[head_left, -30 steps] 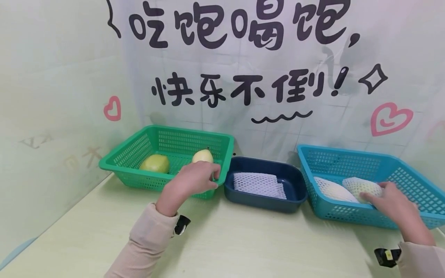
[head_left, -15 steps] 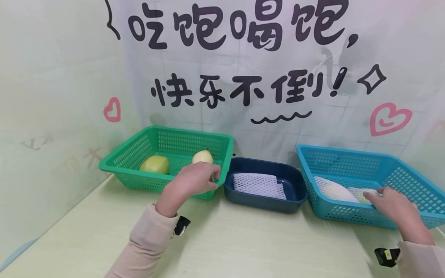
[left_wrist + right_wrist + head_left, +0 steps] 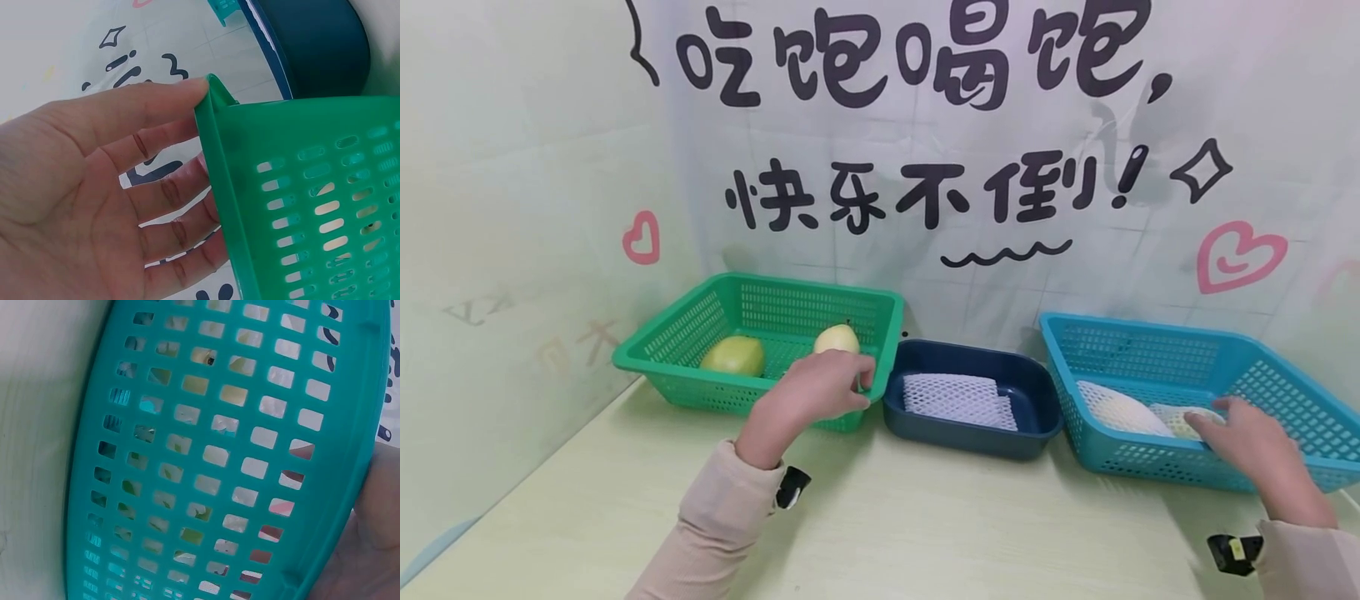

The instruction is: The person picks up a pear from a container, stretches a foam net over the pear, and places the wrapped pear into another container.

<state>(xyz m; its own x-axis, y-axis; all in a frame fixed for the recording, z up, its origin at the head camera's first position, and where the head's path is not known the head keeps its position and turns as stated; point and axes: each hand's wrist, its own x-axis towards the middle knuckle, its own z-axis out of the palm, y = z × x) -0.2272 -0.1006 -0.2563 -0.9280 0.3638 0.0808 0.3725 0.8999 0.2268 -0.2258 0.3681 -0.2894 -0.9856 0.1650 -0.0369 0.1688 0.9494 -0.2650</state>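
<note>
My left hand (image 3: 822,385) is over the front right corner of the green basket (image 3: 662,367), loosely bent; in the left wrist view its thumb (image 3: 150,103) touches the rim while the other fingertips disappear behind it. Beside it in the basket is a pale pear (image 3: 837,337) with a stem. A yellow-green fruit (image 3: 733,357) lies further left. My right hand (image 3: 1255,442) reaches over the front rim of the blue basket (image 3: 1150,333), thumb just over a foam-netted fruit (image 3: 1180,415). Its other fingers are mostly hidden. Another netted fruit (image 3: 1123,410) lies to the left.
A dark blue tray (image 3: 1037,400) stands between the baskets, with white foam net sleeves (image 3: 955,398) lying in it. Behind everything rises a printed wall sheet (image 3: 887,250). The pale table (image 3: 925,517) extends towards me.
In the blue basket the netted fruit under my right hand has sunk lower, and the fingers have come off its top. My left hand stays where it was.
</note>
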